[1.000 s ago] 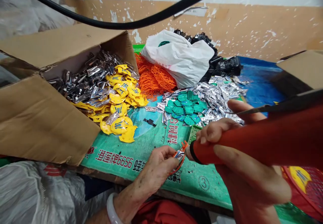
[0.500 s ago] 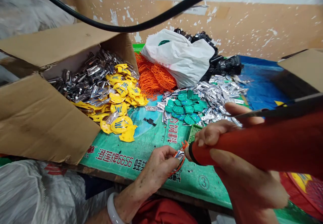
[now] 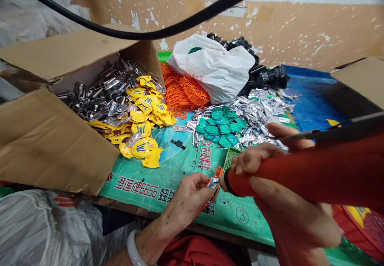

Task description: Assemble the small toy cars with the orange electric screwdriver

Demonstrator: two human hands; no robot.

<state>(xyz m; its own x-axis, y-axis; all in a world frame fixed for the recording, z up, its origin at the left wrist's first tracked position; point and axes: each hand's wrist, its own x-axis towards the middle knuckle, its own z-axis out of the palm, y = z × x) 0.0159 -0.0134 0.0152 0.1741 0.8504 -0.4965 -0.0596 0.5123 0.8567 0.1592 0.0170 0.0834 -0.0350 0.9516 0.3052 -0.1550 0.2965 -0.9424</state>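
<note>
My left hand (image 3: 187,200) is closed, pinching a small silver plastic part (image 3: 213,183) with orange plastic (image 3: 219,171) around it, just above the green sheet (image 3: 135,178). My right hand (image 3: 300,218) wraps round the red body of an electric screwdriver (image 3: 288,170) that comes in from the right. Its nose, with a black ring, points left and meets the orange and silver piece. The tip itself is hidden, so I cannot see a screw. Right behind the nose stands a small green basket (image 3: 230,157).
On the left, a cardboard box (image 3: 54,142) spills silver parts and yellow pieces (image 3: 144,146). Farther back lie orange netted pieces (image 3: 186,94), a white bag (image 3: 213,70) and black parts (image 3: 273,76). Green pieces (image 3: 220,126) and silver parts (image 3: 258,110) lie mid-table. A black cable (image 3: 150,35) hangs across the top.
Hardly anything differs. The black cable's left end has shifted slightly; both hands, the screwdriver and the held piece stay nearly where they were.
</note>
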